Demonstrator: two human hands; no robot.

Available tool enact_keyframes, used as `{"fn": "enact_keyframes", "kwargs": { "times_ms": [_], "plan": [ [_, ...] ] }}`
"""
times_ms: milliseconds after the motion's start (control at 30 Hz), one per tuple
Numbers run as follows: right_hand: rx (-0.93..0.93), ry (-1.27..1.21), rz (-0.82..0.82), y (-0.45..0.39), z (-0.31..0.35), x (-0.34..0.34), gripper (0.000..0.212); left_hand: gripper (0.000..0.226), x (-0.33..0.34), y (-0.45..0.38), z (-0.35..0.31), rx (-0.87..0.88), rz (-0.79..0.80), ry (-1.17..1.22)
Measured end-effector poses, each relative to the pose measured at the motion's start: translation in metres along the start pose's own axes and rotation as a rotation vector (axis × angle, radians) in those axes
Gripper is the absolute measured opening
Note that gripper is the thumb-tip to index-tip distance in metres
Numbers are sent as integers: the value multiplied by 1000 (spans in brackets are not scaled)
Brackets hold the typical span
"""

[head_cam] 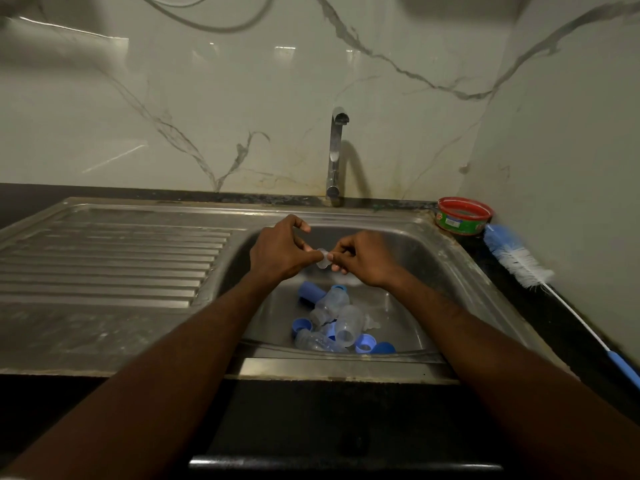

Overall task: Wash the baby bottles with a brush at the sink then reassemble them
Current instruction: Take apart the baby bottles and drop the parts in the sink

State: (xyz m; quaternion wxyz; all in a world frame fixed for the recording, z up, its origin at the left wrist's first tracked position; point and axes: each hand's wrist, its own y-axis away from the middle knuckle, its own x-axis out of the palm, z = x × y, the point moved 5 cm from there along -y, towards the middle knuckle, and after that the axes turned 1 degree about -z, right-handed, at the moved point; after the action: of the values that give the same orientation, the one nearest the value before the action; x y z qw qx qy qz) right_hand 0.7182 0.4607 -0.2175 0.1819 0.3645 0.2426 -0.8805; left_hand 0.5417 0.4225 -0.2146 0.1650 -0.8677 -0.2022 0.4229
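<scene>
Over the steel sink (pixel 426 258), my left hand (pixel 280 251) and my right hand (pixel 363 259) both pinch one small clear silicone teat (pixel 322 259) between their fingertips. Below them, on the sink floor, lie several clear bottle bodies (pixel 348 325), blue screw rings (pixel 364 342), a blue cap (pixel 310 292) and another clear teat (pixel 372 322). A bottle brush (pixel 516 259) with blue and white bristles and a long thin handle lies on the dark counter to the right of the sink. No water runs from the tap (pixel 336 157).
A ribbed steel draining board (pixel 114 254) spreads left of the basin. A red and green round tub (pixel 464 216) stands at the back right corner by the marble wall. The dark counter edge runs along the front.
</scene>
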Motion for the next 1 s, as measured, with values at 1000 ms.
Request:
{"fn": "enact_keyframes", "kwargs": {
  "times_ms": [1000],
  "plan": [
    [200, 290, -205, 6, -15, -22, 23, 15, 11, -3, 5, 27, 137, -74]
  ]
}}
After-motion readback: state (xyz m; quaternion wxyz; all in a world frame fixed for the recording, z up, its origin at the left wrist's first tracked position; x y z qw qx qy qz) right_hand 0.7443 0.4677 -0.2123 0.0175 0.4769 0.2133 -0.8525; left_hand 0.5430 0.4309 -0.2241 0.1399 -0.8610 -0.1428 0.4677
